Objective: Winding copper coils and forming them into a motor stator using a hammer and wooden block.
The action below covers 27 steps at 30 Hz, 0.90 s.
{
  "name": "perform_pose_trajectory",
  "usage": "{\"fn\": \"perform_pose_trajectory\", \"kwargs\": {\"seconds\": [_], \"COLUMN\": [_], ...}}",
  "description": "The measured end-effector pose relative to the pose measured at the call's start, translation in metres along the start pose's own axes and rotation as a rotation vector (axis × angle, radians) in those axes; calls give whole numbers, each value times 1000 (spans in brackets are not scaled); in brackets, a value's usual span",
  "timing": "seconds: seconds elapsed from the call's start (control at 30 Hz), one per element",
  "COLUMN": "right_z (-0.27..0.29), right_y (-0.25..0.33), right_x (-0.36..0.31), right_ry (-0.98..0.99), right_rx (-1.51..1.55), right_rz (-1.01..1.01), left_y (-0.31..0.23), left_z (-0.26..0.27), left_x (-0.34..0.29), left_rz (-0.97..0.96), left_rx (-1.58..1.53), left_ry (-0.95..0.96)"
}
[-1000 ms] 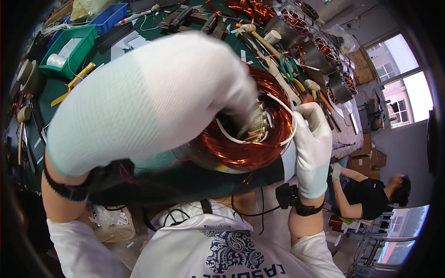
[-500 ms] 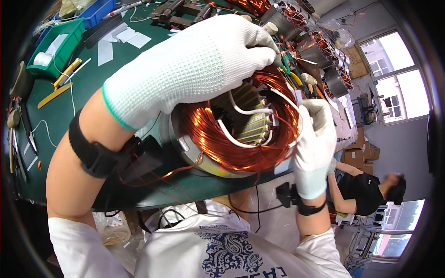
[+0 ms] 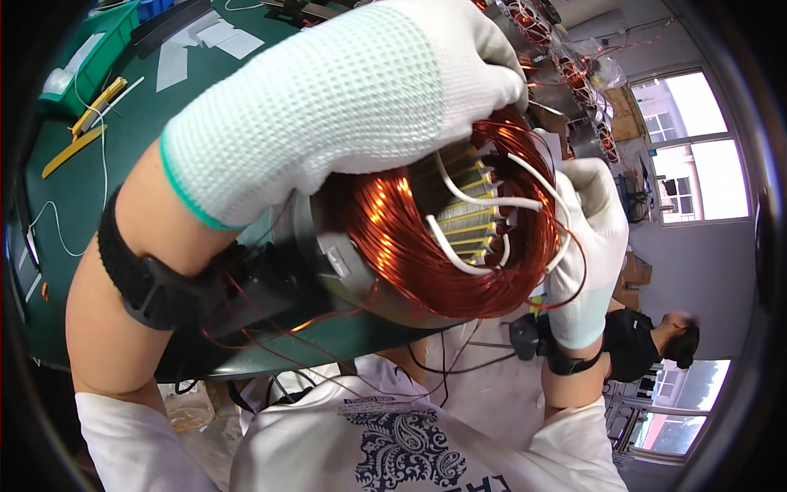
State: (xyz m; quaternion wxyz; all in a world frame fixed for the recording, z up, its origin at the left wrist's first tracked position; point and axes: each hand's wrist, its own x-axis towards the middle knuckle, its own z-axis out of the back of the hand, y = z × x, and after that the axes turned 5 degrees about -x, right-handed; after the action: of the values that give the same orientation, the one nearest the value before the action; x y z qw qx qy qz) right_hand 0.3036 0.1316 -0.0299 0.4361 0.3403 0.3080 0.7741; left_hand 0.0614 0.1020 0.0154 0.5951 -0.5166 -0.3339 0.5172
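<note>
A motor stator [image 3: 348, 266] with a thick ring of copper winding [image 3: 393, 238] lies tilted on the green table in front of me. Inside its bore, slots with yellow liners show. White sleeved wires [image 3: 492, 199] loop across the opening. My left hand [image 3: 393, 82], in a white knitted glove, reaches over the top of the winding; its fingers are curled at the far right side, and what they grip is hidden. At the right edge of the winding my gloved right hand [image 3: 586, 238] is closed on a white-sleeved copper wire, its fingertips partly hidden.
Green bin [image 3: 94, 57], yellow strips [image 3: 74, 152] and white paper pieces [image 3: 221, 37] lie at the left and back of the green table [image 3: 164, 115]. More wound stators [image 3: 574, 82] stand far right. A person in black [image 3: 643, 344] is beyond, at right.
The stator has tipped and shifted right in view, showing more of its slots. Both hands have moved right with it, and the surroundings have slid slightly left and up.
</note>
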Motion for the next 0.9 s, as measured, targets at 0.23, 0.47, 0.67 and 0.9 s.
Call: {"fn": "perform_pose_trajectory", "kwargs": {"seconds": [0.23, 0.47, 0.67, 0.9], "right_z": [19, 22, 18, 10], "right_y": [2, 0, 9, 18], "right_x": [4, 19, 33, 51], "right_ry": [104, 147, 196, 290], "right_rx": [-58, 16, -281, -325], "right_rz": [-149, -143, -82, 179], "left_y": [4, 11, 16, 24], "left_z": [-1, -3, -8, -17], "left_x": [-4, 0, 10, 2], "left_rz": [99, 24, -13, -100], "left_rx": [-51, -70, -92, -113], "left_ry": [-15, -14, -66, -181]}}
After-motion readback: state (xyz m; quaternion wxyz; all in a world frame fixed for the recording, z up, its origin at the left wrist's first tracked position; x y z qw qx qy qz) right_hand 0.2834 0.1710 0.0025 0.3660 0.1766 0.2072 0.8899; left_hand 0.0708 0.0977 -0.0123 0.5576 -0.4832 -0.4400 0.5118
